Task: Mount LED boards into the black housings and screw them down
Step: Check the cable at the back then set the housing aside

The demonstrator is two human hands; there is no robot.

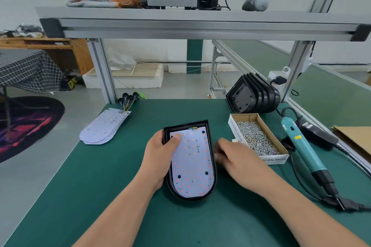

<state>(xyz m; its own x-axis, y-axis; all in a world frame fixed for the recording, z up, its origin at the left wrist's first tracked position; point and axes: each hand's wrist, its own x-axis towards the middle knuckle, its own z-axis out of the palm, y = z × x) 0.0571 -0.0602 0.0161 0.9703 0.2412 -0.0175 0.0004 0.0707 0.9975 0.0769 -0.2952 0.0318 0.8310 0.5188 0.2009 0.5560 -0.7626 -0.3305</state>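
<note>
A black housing (210, 136) lies flat on the green mat, with a white LED board (192, 162) seated inside it. My left hand (160, 154) grips the housing's left wall, thumb pressing on the board's upper left corner. My right hand (234, 156) hovers just right of the housing with fingers curled; whether it pinches a screw is hidden. A cardboard box of screws (255, 136) sits to the right. A teal electric screwdriver (303, 146) lies beyond the box.
A fanned stack of spare LED boards (104, 126) with wires lies at the far left of the mat. Several empty black housings (253, 94) lean together at the back right. An aluminium frame shelf (200, 24) spans overhead. A power adapter (317, 132) and cables lie beside the screwdriver.
</note>
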